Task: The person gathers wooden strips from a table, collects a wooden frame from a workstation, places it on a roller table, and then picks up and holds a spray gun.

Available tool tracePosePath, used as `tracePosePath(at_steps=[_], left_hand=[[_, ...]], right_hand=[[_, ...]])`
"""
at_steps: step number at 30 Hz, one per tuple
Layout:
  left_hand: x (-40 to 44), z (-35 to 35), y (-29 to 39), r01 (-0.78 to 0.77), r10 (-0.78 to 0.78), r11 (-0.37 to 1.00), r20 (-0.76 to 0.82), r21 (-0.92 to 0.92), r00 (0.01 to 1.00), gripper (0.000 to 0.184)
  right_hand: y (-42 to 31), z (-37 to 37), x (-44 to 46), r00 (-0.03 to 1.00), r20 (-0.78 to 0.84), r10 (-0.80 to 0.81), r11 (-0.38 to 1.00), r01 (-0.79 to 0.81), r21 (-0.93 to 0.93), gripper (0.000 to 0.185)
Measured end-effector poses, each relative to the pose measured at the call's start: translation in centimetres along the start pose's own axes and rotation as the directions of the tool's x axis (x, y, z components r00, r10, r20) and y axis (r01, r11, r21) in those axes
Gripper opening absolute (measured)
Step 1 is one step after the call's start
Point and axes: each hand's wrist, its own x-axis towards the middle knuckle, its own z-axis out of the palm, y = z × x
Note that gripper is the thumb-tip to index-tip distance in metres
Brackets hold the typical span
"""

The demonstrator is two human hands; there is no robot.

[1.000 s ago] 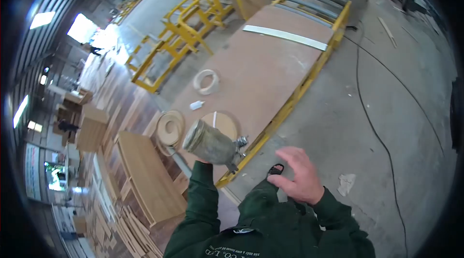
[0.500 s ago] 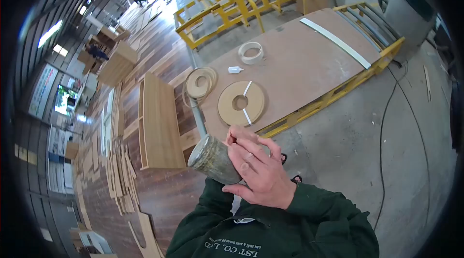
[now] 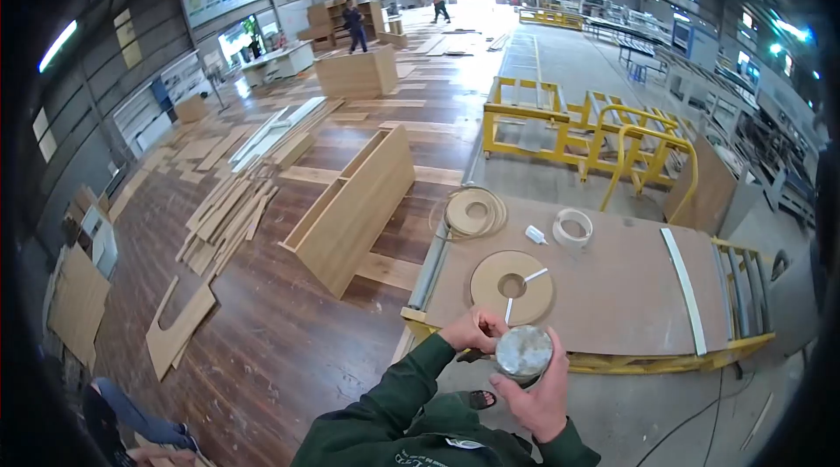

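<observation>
A grimy, grey-green cylindrical jar [image 3: 524,352] is in front of me, its round, mottled whitish end facing up. My right hand [image 3: 542,388] is wrapped round its right side, thumb at the near edge. My left hand [image 3: 475,330] is closed, fingers curled at the jar's left side; whatever is in them is hidden. Just beyond, on the brown board [image 3: 612,292], lies a flat tan roll of edge banding [image 3: 490,283] with white straps. Behind it are a looser tan roll [image 3: 472,212], a small white bottle [image 3: 535,234] and a white roll [image 3: 572,228].
A pale strip [image 3: 684,292] crosses the board's right part, above a yellow roller frame [image 3: 761,340]. An open wooden cabinet [image 3: 359,205] lies on the floor to the left, near stacked wood strips [image 3: 229,222]. Two people stand far back; another person's legs [image 3: 144,414] show lower left.
My view has lifted and swung left, showing more of the hall. The jar has turned from tilted sideways to end-up, and my right hand has moved from across it to its right side.
</observation>
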Motion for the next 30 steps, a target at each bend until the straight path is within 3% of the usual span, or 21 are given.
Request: tracePosePath(at_steps=[2, 4, 6, 15, 17, 21, 22, 23, 24, 25, 28, 30], left_hand=[[-1.2, 0.2, -0.2, -0.020, 0.018, 1.000, -0.071, -0.020, 0.997, 0.031], [-2.4, 0.4, -0.3, -0.006, 0.011, 1.000, -0.199, 0.027, 0.980, 0.029], [-3.6, 0.8, -0.3, -0.058, 0.062, 0.998, -0.243, 0.024, 0.968, 0.028], [-4.9, 0.4, -0.3, -0.001, 0.037, 0.995, -0.364, 0.099, 0.930, 0.026], [-4.3, 0.6, -0.6, 0.014, 0.028, 0.994, -0.368, 0.111, 0.929, 0.026], [-3.4, 1.2, -1.0, 0.021, 0.150, 0.940, -0.470, 0.340, 0.870, 0.027], [-3.4, 1.4, 0.3, 0.081, 0.175, 0.856, -0.435, 0.510, 0.883, 0.029], [-3.1, 1.3, -0.4, 0.121, 0.083, 0.924, -0.497, 0.363, 0.864, 0.029], [-2.4, 0.7, -2.0, -0.097, 0.246, 0.931, -0.412, 0.351, 0.877, 0.026], [-1.7, 2.5, -0.8, -0.109, 0.166, 0.983, -0.453, 0.149, 0.876, 0.022], [-1.8, 2.1, -1.5, -0.125, 0.233, 0.942, -0.340, 0.310, 0.911, 0.032], [-1.9, 2.1, -1.9, -0.038, 0.112, 0.976, -0.341, 0.215, 0.933, 0.031]], right_hand=[[1.5, 0.8, 0.6, 0.993, 0.057, 0.104, 0.964, -0.114, 0.240, 0.096], [2.0, 1.2, 1.1, 0.994, 0.072, 0.087, 0.966, -0.102, 0.236, 0.092], [2.3, 1.7, 1.4, 0.984, 0.155, 0.083, 0.921, -0.135, 0.365, 0.089], [2.1, 2.2, 2.2, 0.967, 0.184, 0.177, 0.880, -0.239, 0.410, 0.086], [2.4, 2.0, 2.2, 0.981, 0.110, 0.161, 0.898, -0.192, 0.397, 0.086], [2.2, 1.2, 2.7, 0.991, -0.018, 0.131, 0.923, -0.116, 0.367, 0.087], [2.4, 0.9, 2.6, 0.993, -0.058, 0.104, 0.940, -0.080, 0.331, 0.087], [2.6, 0.7, 2.5, 0.990, -0.098, 0.099, 0.956, -0.067, 0.284, 0.087], [2.6, 0.3, 1.9, 0.981, -0.101, 0.163, 0.969, -0.140, 0.204, 0.088], [3.0, 0.5, 1.5, 0.975, -0.158, 0.156, 0.962, -0.114, 0.248, 0.087], [3.5, 0.7, -0.7, 0.942, -0.222, 0.250, 0.944, -0.186, 0.271, 0.083], [3.9, 0.9, -2.1, 0.947, -0.258, 0.189, 0.941, -0.100, 0.324, 0.081]])
